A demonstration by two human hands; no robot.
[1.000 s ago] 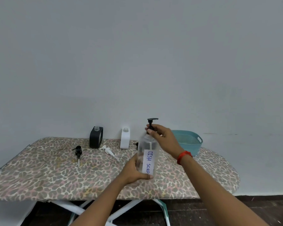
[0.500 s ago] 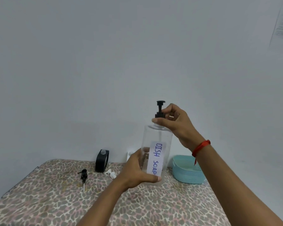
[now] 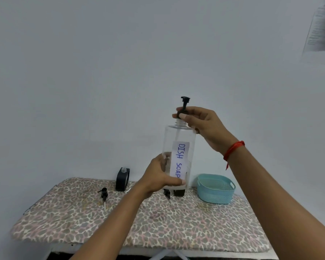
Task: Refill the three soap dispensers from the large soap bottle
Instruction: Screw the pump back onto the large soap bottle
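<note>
I hold the large clear soap bottle, labelled "DISH SOAP", upright in the air above the table. My left hand grips its lower body. My right hand pinches the collar of its black pump, which sits raised above the bottle's threaded neck. A black dispenser with an open neck stands at the table's back. Another dark dispenser shows partly behind the bottle's base. A loose black pump lies left of centre, and another black pump lies under my left hand.
The table has a leopard-print cover and stands against a plain wall. A teal plastic basket sits at the back right. A blurred paper hangs on the wall at the upper right.
Both hands have lifted the bottle from the table up into the air. The pump collar has risen off the bottle's neck, so the threads now show. The view has shifted closer to the table.
</note>
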